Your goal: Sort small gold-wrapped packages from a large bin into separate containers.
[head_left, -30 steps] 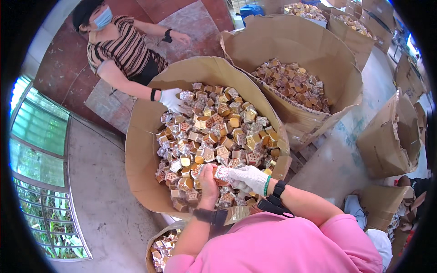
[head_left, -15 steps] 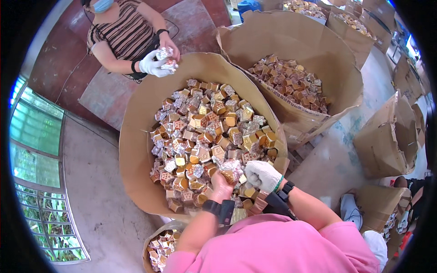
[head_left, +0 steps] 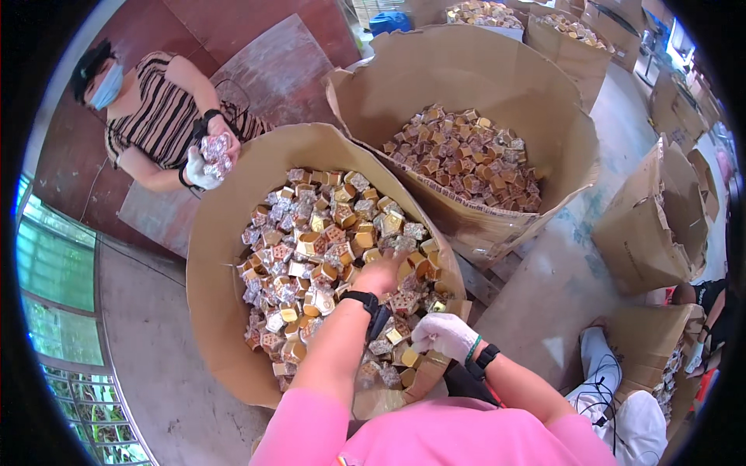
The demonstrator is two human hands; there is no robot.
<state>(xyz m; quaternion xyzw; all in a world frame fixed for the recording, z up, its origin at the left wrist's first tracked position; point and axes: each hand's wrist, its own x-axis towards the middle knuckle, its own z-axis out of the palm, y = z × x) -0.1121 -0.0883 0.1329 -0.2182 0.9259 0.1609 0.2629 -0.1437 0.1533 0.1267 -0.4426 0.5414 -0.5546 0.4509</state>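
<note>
A big cardboard bin (head_left: pixel 221 326) in front of me holds a heap of small gold and pinkish many-sided boxes (head_left: pixel 318 242), several wrapped in shiny crinkled film. My left hand (head_left: pixel 379 273) is bare and stretches over the right part of the heap; its fingers are apart among the boxes, and their tips are partly lost against them. My right hand (head_left: pixel 444 334), in a white knit glove, hovers by the bin's near right edge with curled fingers. What it may hold is hidden. Dark bands circle both wrists.
Across the bin, a masked co-worker's gloved hand (head_left: pixel 203 169) and bare hand hold a film-wrapped bundle (head_left: pixel 217 151). A second large bin (head_left: pixel 497 70) with similar boxes stands behind right. More cartons (head_left: pixel 633 241) line the right. Someone's leg (head_left: pixel 598 365) shows at lower right.
My left hand has let go of the film-wrapped piece and reached farther over the heap. My right hand has lowered slightly. The co-worker's hands and bundle have shifted left and down in view.
</note>
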